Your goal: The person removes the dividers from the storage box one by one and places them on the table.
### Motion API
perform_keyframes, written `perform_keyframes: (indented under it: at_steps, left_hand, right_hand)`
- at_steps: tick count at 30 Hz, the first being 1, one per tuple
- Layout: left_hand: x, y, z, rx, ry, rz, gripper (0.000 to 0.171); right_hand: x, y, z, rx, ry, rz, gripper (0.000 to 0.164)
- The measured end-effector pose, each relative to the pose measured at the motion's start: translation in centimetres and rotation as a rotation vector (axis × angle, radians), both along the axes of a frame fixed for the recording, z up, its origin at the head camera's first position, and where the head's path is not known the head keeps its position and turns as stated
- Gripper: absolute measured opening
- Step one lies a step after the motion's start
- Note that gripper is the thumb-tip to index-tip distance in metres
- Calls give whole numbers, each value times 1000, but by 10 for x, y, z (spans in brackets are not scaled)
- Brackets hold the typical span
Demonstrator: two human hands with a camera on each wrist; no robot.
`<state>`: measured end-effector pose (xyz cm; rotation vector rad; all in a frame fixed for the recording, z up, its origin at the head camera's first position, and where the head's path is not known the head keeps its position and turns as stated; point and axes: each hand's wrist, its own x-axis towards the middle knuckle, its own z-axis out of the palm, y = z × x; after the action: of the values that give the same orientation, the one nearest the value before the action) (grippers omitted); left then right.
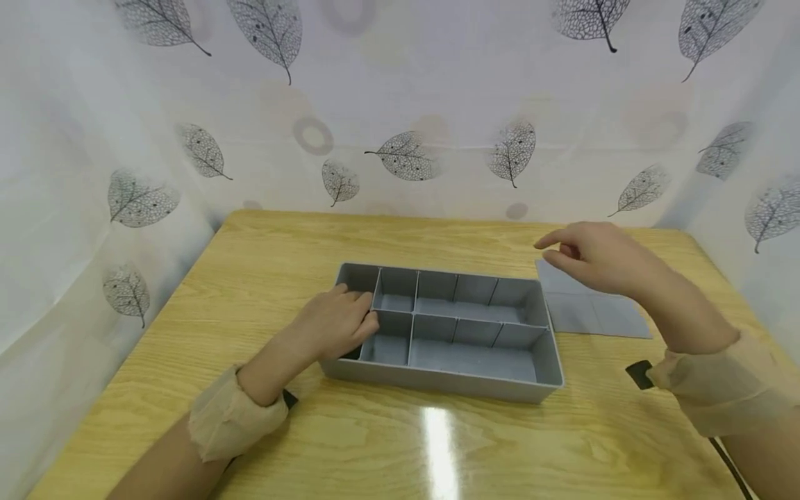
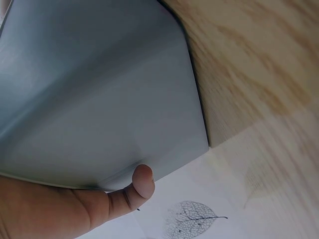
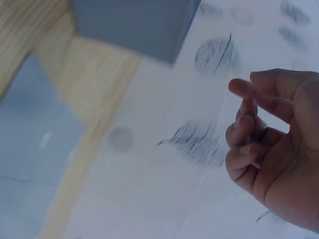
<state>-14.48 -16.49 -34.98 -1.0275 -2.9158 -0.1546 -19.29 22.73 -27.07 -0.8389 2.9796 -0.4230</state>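
Observation:
A long grey divided box (image 1: 444, 382) stands on the table, split into several compartments. My left hand (image 1: 331, 323) lies across its left end, fingers bent down toward the leftmost compartments. Those fingertips are hidden, so what they hold, if anything, does not show. In the left wrist view the thumb (image 2: 142, 181) overlaps the rim of the box, beside its large grey wall (image 2: 114, 109). My right hand (image 1: 596, 257) hovers above the flat grey sheet, right of the box. Its fingers hang loosely curled with nothing in them, as the right wrist view shows too.
Flat grey sheet (image 1: 600, 314) with crease-like lines lies just right of the box. A wooden table (image 1: 375, 437) bears everything. White curtains (image 1: 437, 83) with a leaf print stand behind and at both sides.

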Motion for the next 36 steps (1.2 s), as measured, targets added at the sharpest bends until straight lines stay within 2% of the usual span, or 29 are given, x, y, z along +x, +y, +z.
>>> perform_keyframes:
  at_steps: [5, 7, 11, 16, 18, 22, 24, 30, 33, 36]
  left_hand:
    - [-2, 1, 3, -1, -15, 2, 32]
    - [-2, 0, 4, -11, -33, 9, 32]
    - [-1, -1, 4, -29, -59, 23, 32]
    - [-1, -3, 1, -29, -55, 32, 31]
    - [-1, -3, 0, -27, -52, 33, 31]
    - [1, -4, -2, -20, -51, 33, 30]
    - [2, -4, -2, -17, -47, 30, 31]
    - [0, -3, -5, -17, -30, 0, 32]
    - [-1, -2, -4, -16, -14, -11, 32]
    - [-1, 0, -1, -19, -6, -17, 32]
  right_hand:
    - [-2, -55, 28, 61, 93, 245, 19]
    - [-5, -75, 32, 93, 124, 334, 18]
    - [-10, -115, 29, 207, 111, 472, 19]
    - [-14, -156, 10, 381, 86, 545, 37]
    - [-17, -168, 0, 429, 96, 579, 39]
    - [-20, -187, -16, 513, 115, 683, 26]
    - [-20, -195, -20, 558, 101, 699, 19]
    - [-20, -204, -19, 645, 40, 682, 12]
    - [-20, -199, -12, 611, 50, 713, 9]
    - [-19, -194, -2, 567, 47, 731, 13]
